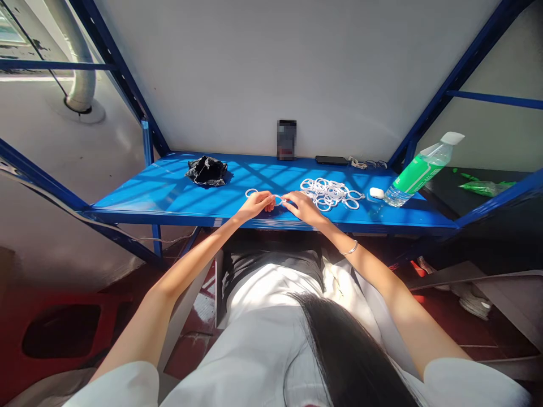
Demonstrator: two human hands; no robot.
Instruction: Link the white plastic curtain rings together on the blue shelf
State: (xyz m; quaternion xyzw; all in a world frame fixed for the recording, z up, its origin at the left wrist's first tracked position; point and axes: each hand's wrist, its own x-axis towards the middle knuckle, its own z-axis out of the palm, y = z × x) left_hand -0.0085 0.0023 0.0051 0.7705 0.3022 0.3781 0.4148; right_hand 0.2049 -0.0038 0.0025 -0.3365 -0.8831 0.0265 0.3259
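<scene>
Over the front edge of the blue shelf [169,198], my left hand [259,204] and my right hand [302,207] are close together. Both have their fingers closed on a small white ring [278,200] between them. Another white ring [251,193] shows just behind my left hand; whether it touches the fingers I cannot tell. A loose pile of white rings [328,192] lies right behind and beside my right hand. Further left on the shelf sits a crumpled black bag [207,170] with its mouth open.
At the right end stands a large bottle with a green label [419,172], beside a smaller clear bottle with a white cap [376,195]. A phone [287,140] leans on the back wall. A black flat device [331,160] and a coiled cable [367,163] lie nearby. Blue posts [147,141] frame the shelf.
</scene>
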